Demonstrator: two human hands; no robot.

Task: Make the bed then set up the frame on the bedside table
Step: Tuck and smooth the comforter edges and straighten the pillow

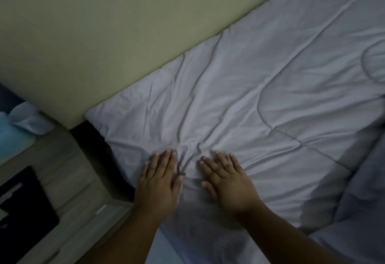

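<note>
Duvet (260, 88) under both hands; bunched between them | left hand (158, 182), right hand (227, 182) flat, holding nothing

Left hand (158, 180) and right hand (227, 182) both palm down, fingers straight, slightly spread; side by side, near but apart. Left forearm (129, 236) and right forearm (287, 232) bare, extended forward.

Dim room, plain beige headboard panel (104, 34) at upper left.

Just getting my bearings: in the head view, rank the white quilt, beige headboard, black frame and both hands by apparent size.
Largest first:
white quilt
beige headboard
black frame (cut off by edge)
left hand, right hand: alike, unranked
</note>
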